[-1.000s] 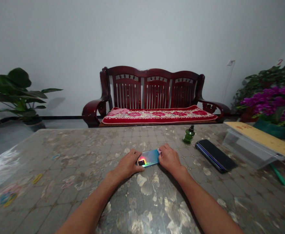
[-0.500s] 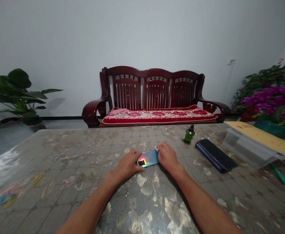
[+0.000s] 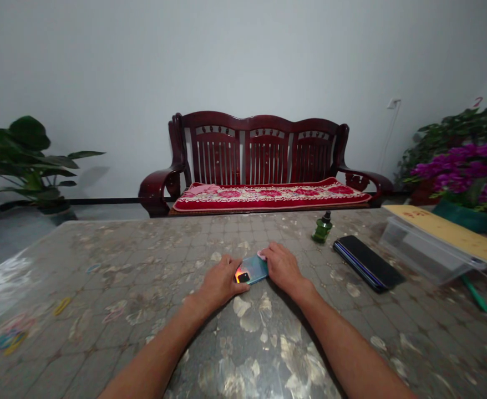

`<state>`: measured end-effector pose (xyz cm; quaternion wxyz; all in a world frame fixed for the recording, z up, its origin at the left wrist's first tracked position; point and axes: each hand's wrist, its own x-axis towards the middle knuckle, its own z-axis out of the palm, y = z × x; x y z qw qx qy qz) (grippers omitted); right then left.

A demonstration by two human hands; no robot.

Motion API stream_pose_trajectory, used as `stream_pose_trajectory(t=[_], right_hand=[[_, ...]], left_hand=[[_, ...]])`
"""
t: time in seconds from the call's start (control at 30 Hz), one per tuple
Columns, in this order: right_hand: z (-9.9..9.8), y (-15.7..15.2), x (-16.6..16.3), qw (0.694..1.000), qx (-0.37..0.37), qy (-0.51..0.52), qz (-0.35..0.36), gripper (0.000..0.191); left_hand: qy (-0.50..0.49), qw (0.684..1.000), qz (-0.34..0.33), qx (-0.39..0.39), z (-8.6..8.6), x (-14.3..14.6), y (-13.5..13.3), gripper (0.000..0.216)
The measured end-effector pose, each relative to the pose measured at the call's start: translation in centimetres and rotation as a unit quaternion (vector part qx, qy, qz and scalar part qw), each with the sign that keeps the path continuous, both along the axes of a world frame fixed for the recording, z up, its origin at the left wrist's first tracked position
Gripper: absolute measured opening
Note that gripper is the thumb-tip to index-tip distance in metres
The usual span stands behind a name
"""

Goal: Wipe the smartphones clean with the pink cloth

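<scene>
A blue, shiny smartphone lies with its back up on the table, its black camera block at the left end and an orange-yellow glare beside it. My left hand grips that left end, thumb on the near edge and fingers on the far edge. Over the right end rests my right hand, its fingers closed on a small pale pink piece, cloth or tissue, pressed against the phone's back. Most of this piece is hidden under the fingers.
Right of my hands stand a green bottle with a black top, a black phone case and a clear plastic box under a yellow board. Several coloured bands lie at left. Beyond the table is a wooden bench.
My right hand has slid slightly left over the phone's back with the pale pink piece. My left hand keeps its grip on the phone's left end.
</scene>
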<state>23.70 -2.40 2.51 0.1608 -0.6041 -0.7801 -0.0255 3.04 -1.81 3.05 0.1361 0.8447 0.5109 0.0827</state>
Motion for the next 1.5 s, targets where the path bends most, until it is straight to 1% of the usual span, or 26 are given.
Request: stream_pose_trajectory(t=[0.07,0.1,0.23,0.3,0.37,0.5,0.57,0.63,0.7,0.8,0.87,0.97,1.03,1.1,1.23,1.27,1.37,1.5], right_hand=[[-0.1,0.1,0.3,1.0,0.002,0.006,-0.015,0.031],[-0.1,0.0,0.3,1.0,0.002,0.011,-0.002,0.031],[0.2,-0.6,-0.5,0.993,-0.021,0.023,0.116,0.027],[0.5,-0.7,-0.9,0.987,-0.044,0.025,0.154,0.026],[0.7,-0.7,-0.9,0.989,-0.049,0.025,0.141,0.025],[0.5,-0.4,-0.2,1.0,-0.02,0.018,0.015,0.029],[0.3,-0.2,0.2,1.0,-0.017,0.012,-0.021,0.032],[0.1,-0.1,0.4,0.999,-0.017,0.009,-0.031,0.032],[0.0,0.1,0.6,1.0,-0.013,0.009,-0.027,0.03],[0.1,0.0,0.6,1.0,-0.01,0.015,0.003,0.029],[0.4,-0.4,0.5,0.998,-0.022,0.021,0.052,0.028],[0.6,-1.1,0.2,0.989,-0.056,0.035,0.135,0.02],[0.6,-1.4,-0.1,0.982,-0.075,0.047,0.169,0.016],[0.5,-1.6,-0.2,0.981,-0.077,0.057,0.169,0.016],[0.5,-1.4,0.0,0.992,-0.04,0.059,0.106,0.023],[0.5,-1.4,0.1,0.993,-0.035,0.054,0.101,0.023],[0.8,-1.5,0.1,0.991,-0.044,0.039,0.124,0.021],[1.2,-1.8,-0.1,0.978,-0.097,0.053,0.174,0.018]], left_hand=[[0.012,1.0,0.022,0.003,0.2,0.8,-0.8,0.047],[0.021,0.999,0.038,0.005,0.4,1.2,-1.2,0.046],[0.056,0.996,0.067,0.016,0.9,2.3,-2.5,0.045],[0.067,0.995,0.072,0.024,1.0,2.5,-2.8,0.047],[0.076,0.994,0.075,0.033,1.1,2.7,-3.0,0.05],[0.082,0.994,0.062,0.038,1.1,2.9,-3.3,0.056],[0.07,0.996,0.036,0.03,1.1,2.8,-3.5,0.049],[0.052,0.998,0.008,0.021,1.1,2.7,-3.6,0.035],[0.041,0.999,-0.012,0.02,1.1,2.5,-3.7,0.023],[0.045,0.998,-0.031,0.029,1.0,2.3,-3.7,0.021],[0.053,0.997,-0.039,0.035,0.9,2.3,-3.6,0.022],[0.062,0.997,-0.036,0.041,0.7,2.2,-3.6,0.022],[0.067,0.996,-0.033,0.043,0.6,2.2,-3.6,0.023],[0.068,0.996,-0.034,0.048,0.6,2.1,-3.6,0.023],[0.069,0.995,-0.039,0.06,0.4,1.9,-3.6,0.021],[0.07,0.995,-0.04,0.061,0.4,1.9,-3.5,0.02],[0.076,0.994,-0.044,0.064,0.3,1.9,-3.5,0.021],[0.085,0.994,-0.033,0.066,0.3,2.0,-3.5,0.026]])
